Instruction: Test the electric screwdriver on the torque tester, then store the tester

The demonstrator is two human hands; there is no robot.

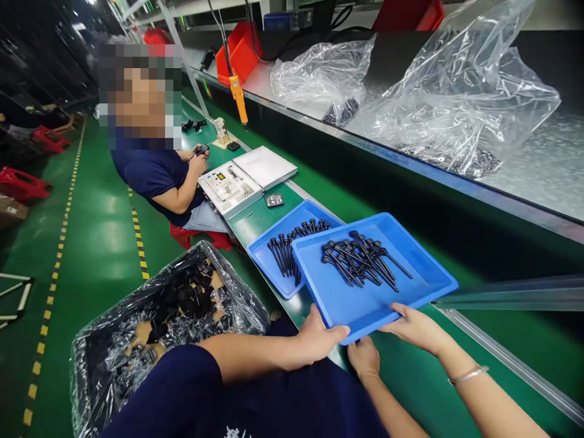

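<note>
My left hand (322, 336) is closed on the near left corner of a blue plastic tray (424, 286), thumb over the rim. A loose pile of black rod-like parts with thick heads (358, 258) lies in this tilted tray. Two more hands reach in from the lower right: a hand with a bangle (413, 327) grips the near rim, and a bare-wristed hand (364, 358) touches the edge from below. I cannot tell whether either is my right hand. A second blue tray (260, 246) with similar parts sits partly underneath.
A co-worker (150, 164) sits at the left, holding a small dark part. An open white case (269, 167) lies on the green bench. An orange electric screwdriver (238, 100) hangs above. A plastic-lined bin (82, 365) of black parts stands below left. Clear bags (456, 91) rest on the shelf.
</note>
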